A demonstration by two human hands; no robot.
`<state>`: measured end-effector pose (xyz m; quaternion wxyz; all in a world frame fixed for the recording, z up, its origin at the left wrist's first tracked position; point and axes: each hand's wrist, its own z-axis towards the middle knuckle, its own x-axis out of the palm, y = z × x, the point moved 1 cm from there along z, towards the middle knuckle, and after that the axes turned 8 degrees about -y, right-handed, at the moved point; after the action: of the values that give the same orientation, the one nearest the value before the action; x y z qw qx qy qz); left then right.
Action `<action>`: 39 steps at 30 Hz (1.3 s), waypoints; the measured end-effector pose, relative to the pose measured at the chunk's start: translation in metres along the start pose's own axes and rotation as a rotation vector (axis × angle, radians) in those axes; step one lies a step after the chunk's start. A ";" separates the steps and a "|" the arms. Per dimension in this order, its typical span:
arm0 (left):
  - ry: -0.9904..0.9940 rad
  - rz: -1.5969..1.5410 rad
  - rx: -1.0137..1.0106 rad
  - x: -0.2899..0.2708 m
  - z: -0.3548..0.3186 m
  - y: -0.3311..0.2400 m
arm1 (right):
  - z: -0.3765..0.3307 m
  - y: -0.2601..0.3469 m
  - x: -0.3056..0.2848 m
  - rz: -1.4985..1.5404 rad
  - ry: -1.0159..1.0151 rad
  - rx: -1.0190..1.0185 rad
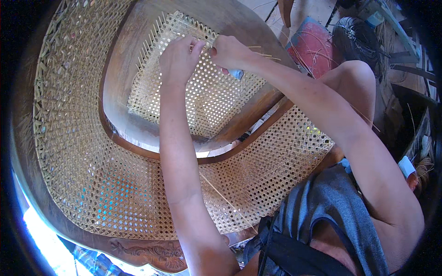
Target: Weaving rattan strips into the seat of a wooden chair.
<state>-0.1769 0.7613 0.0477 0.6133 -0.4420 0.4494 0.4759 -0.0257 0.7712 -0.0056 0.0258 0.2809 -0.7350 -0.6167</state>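
A wooden chair with a woven cane seat [216, 101] and a broad cane back [124, 184] fills most of the view. Over the far part of the seat my left hand [178, 60] is closed, its thumb and fingers pinched together. What they hold, if anything, I cannot make out. Just to its right, my right hand [230, 53] is wrapped round a tool with a light blue handle [236, 74]; its working end is hidden. Loose cane ends [148, 41] stick up along the seat's left and far edges, and others poke out beyond my right hand.
On the right lie a red-and-blue piece [315, 46] with strands over it and a dark bundle of strands [354, 39]. My bent knee [354, 73] is beside the chair. A carved wooden rail [152, 252] edges the chair back at the bottom.
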 end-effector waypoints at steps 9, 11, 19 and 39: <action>0.003 -0.110 -0.030 -0.002 -0.012 -0.005 | 0.001 -0.001 -0.007 0.074 0.091 0.140; -0.053 -0.141 -0.024 0.000 -0.017 -0.005 | 0.004 -0.001 -0.004 -0.023 0.043 0.119; -0.286 -0.077 -0.011 0.024 -0.033 -0.011 | -0.013 -0.024 -0.029 -0.360 0.011 -0.081; -0.069 -0.530 -0.330 0.010 -0.017 -0.013 | -0.021 -0.020 -0.030 -0.215 0.047 -0.053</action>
<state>-0.1651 0.7450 0.0359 0.6508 -0.6210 0.2140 0.3808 0.0150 0.7643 -0.0099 -0.0157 0.3716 -0.6832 -0.6284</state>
